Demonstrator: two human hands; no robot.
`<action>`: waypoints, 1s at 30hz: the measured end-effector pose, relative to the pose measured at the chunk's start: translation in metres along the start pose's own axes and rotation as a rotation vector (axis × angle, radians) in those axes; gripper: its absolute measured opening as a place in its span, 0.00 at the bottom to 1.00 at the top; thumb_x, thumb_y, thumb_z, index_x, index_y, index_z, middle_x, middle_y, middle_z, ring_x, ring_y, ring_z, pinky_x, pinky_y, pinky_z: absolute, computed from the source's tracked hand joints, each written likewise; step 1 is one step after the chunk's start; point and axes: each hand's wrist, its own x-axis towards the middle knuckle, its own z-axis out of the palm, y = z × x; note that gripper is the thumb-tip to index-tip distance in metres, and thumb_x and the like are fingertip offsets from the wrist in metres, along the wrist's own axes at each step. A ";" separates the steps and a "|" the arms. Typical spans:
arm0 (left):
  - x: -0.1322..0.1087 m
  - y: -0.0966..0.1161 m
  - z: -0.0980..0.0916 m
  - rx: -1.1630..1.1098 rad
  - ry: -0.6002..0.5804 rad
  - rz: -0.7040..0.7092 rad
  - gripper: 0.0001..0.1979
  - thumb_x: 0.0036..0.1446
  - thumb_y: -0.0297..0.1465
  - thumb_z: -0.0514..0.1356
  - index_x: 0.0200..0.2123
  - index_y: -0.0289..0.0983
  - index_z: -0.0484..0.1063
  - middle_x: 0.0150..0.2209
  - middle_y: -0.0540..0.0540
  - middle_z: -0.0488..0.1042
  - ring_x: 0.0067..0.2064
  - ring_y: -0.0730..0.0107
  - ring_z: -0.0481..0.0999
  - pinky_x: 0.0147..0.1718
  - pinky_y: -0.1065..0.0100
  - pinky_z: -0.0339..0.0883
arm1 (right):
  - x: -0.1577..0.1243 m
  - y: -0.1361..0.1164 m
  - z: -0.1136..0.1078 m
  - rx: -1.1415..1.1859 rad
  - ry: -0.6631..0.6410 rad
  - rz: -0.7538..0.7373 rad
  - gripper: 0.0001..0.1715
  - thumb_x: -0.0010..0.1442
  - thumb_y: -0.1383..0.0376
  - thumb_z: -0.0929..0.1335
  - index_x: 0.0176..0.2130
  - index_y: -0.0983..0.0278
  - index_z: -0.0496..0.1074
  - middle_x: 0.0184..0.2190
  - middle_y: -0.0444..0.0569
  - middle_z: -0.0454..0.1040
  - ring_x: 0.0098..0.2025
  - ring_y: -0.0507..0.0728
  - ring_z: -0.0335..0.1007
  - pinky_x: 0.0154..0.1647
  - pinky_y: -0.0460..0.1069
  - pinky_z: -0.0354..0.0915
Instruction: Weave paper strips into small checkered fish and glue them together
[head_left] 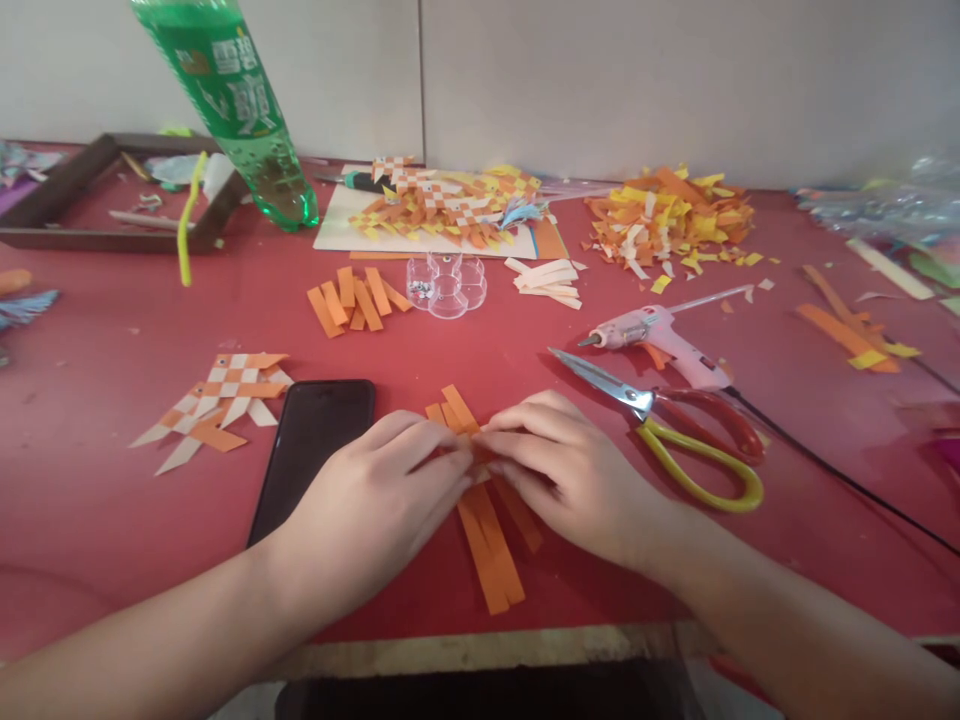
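Both my hands meet at the middle of the red table, pinching a bundle of orange paper strips. My left hand presses its fingertips together on the strips from the left. My right hand grips them from the right with fingers curled over. The strips stick out beyond the hands toward me and away from me.
A black phone lies just left of my left hand. Scissors with red and yellow handles and a pink glue gun lie to the right. A woven orange-and-white paper fish, loose strips, a clear tray, a green bottle and scrap piles lie farther off.
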 end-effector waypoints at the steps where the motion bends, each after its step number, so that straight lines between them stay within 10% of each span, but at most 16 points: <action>1: 0.000 0.000 0.000 0.004 0.000 0.001 0.12 0.66 0.25 0.53 0.38 0.33 0.77 0.34 0.43 0.77 0.38 0.61 0.76 0.38 0.59 0.76 | 0.000 0.000 0.000 0.002 -0.003 -0.003 0.14 0.64 0.72 0.64 0.47 0.64 0.75 0.42 0.52 0.76 0.45 0.58 0.66 0.46 0.55 0.69; 30: -0.004 0.005 -0.002 0.029 0.031 0.033 0.09 0.63 0.24 0.57 0.41 0.30 0.78 0.35 0.42 0.80 0.39 0.56 0.81 0.38 0.53 0.81 | -0.001 0.001 0.001 -0.118 0.038 -0.037 0.11 0.64 0.67 0.66 0.44 0.62 0.77 0.44 0.51 0.76 0.45 0.58 0.66 0.47 0.55 0.68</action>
